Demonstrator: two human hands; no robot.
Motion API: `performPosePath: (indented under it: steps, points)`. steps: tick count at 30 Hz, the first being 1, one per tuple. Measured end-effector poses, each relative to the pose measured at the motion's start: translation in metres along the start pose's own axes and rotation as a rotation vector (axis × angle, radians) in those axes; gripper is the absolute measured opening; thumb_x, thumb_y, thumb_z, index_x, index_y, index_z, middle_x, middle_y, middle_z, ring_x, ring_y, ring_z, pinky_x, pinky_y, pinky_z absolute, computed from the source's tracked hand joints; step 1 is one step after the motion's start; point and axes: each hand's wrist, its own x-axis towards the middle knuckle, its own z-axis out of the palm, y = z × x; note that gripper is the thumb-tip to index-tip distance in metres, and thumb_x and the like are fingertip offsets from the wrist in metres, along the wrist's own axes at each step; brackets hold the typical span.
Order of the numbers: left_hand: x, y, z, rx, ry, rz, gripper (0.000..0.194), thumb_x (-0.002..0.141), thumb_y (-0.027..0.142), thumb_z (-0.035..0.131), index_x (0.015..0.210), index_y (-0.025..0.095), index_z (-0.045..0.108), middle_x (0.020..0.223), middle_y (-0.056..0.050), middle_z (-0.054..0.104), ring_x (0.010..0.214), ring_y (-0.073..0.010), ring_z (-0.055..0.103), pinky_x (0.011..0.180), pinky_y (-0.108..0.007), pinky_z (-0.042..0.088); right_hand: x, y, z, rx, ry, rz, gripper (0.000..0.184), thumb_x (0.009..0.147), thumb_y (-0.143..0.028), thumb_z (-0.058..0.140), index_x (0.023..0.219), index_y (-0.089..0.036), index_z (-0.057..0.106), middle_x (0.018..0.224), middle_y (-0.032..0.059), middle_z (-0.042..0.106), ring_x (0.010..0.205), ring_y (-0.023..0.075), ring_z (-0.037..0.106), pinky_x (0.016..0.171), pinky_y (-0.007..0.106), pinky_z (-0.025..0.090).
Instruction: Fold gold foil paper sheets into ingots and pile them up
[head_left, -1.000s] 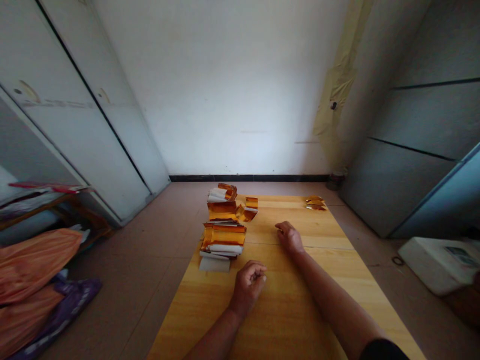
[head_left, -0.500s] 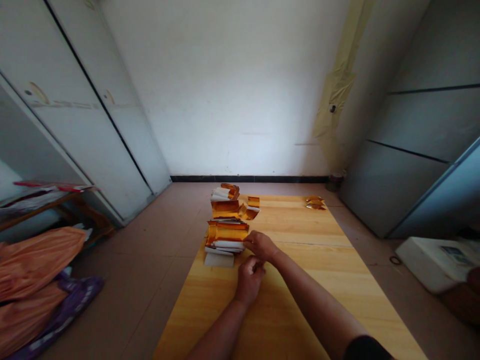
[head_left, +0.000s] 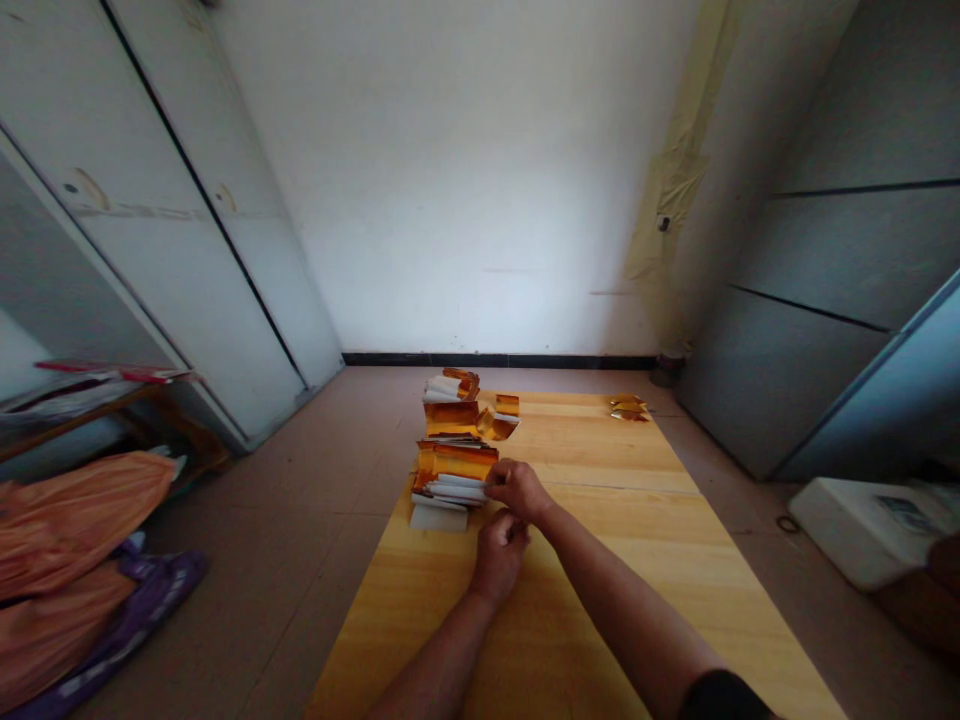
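Note:
A stack of gold foil paper sheets (head_left: 456,464) with white backs lies along the left side of the wooden table (head_left: 600,570). My right hand (head_left: 520,490) reaches over to its right end, fingertips pinched on the edge of a sheet there. Just below it, my left hand (head_left: 498,556) is closed, thumb against curled fingers; whatever it grips is hidden. A white sheet (head_left: 439,517) sticks out at the stack's near end. Farther back are a curled gold piece (head_left: 498,424) and a small gold square (head_left: 508,404).
Folded gold pieces (head_left: 628,408) sit at the table's far right corner. Another bundle of gold paper (head_left: 451,385) is at the far left corner. Around the table stand a cabinet (head_left: 187,230), a grey fridge (head_left: 810,300) and a white box (head_left: 862,530).
My right hand has shifted very slightly up and left at the stack's end. The left hand stays in place, and the view has turned a little.

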Motion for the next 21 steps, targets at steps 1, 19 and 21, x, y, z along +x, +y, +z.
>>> performPosePath:
  steps: [1, 19, 21]
  points:
    - [0.000, 0.001, 0.000, 0.013, 0.000, 0.002, 0.008, 0.069, 0.019, 0.051, 0.068, 0.015, 0.057, 0.064, 0.000, 0.052, 0.063, -0.0140, 0.051, 0.058, -0.024, 0.040, 0.000, 0.001, 0.001, 0.035, 0.015, 0.007, 0.008, 0.065, -0.011, 0.061, 0.065, -0.018, 0.064, 0.071, -0.0016, 0.064, 0.067, 0.0113, 0.054, 0.063, 0.020, 0.038]
    - [-0.004, 0.007, -0.001, 0.082, -0.038, 0.028, 0.049, 0.069, 0.011, 0.051, 0.118, 0.016, 0.054, 0.104, -0.007, 0.063, 0.083, -0.0155, 0.060, 0.076, -0.030, 0.050, -0.068, 0.026, -0.023, 0.947, 0.499, 0.624, 0.026, 0.052, -0.028, 0.065, 0.064, -0.022, 0.043, 0.047, -0.0043, 0.057, 0.048, 0.0141, 0.059, 0.044, 0.021, 0.043]
    - [-0.005, 0.008, 0.000, 0.123, -0.061, 0.068, 0.055, 0.067, 0.007, 0.050, 0.121, 0.018, 0.052, 0.113, -0.007, 0.061, 0.091, -0.0167, 0.059, 0.080, -0.031, 0.049, -0.079, 0.025, -0.023, 0.974, 0.482, 0.666, 0.025, 0.053, -0.026, 0.064, 0.065, -0.021, 0.043, 0.053, -0.0023, 0.061, 0.051, 0.0148, 0.062, 0.046, 0.022, 0.047]
